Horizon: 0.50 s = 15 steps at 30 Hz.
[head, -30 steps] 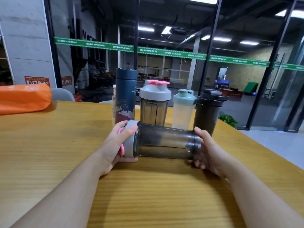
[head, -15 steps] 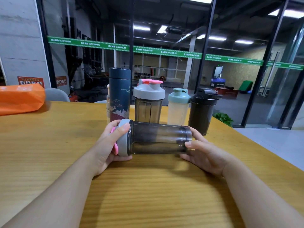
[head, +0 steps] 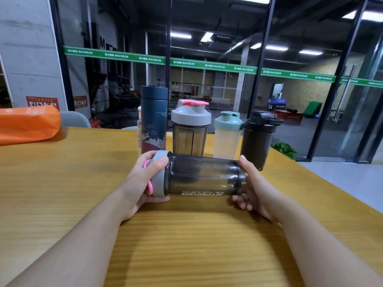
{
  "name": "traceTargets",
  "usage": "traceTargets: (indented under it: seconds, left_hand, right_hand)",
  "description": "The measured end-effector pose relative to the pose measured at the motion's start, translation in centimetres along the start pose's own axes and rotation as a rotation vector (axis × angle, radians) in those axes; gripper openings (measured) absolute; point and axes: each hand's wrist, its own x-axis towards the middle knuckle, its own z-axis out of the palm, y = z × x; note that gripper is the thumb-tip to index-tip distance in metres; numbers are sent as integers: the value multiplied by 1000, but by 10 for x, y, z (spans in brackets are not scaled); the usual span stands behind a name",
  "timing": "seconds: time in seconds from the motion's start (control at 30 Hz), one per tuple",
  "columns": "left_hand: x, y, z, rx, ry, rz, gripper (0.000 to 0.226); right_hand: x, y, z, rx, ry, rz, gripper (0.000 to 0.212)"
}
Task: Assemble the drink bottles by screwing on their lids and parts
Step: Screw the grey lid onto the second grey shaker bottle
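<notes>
I hold the dark bottle (head: 204,175) on its side, just over the table (head: 62,183). My left hand (head: 143,181) fingers wrap tight around its grey lid (head: 159,177). My right hand (head: 255,187) fingers grip its bottom end. Past my fingertips stand four more bottles (head: 207,129).

A shaker (head: 203,176) is lying sideways near the middle of the worktop (head: 62,183), its lid (head: 158,177) pointing left. Four bottles (head: 190,129) are standing in a row just behind it, and a bag (head: 27,123) is lying far left.
</notes>
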Motion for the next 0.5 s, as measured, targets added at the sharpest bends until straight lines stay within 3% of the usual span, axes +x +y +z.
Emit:
traceTargets:
  seconds: [0.13, 0.3, 0.5]
  left_hand:
    - [0, 0, -1, -5, -2, 0, 62]
    - [-1, 0, 0, -16, -2, 3, 64]
    - [-3, 2, 1, -13, -1, 0, 62]
  right_hand:
    - [-7, -3, -2, 161, -91, -23, 91]
    - [-9, 1, -12, 308, -272, -113, 123]
    - [-12, 1, -14, 327, -273, -154, 91]
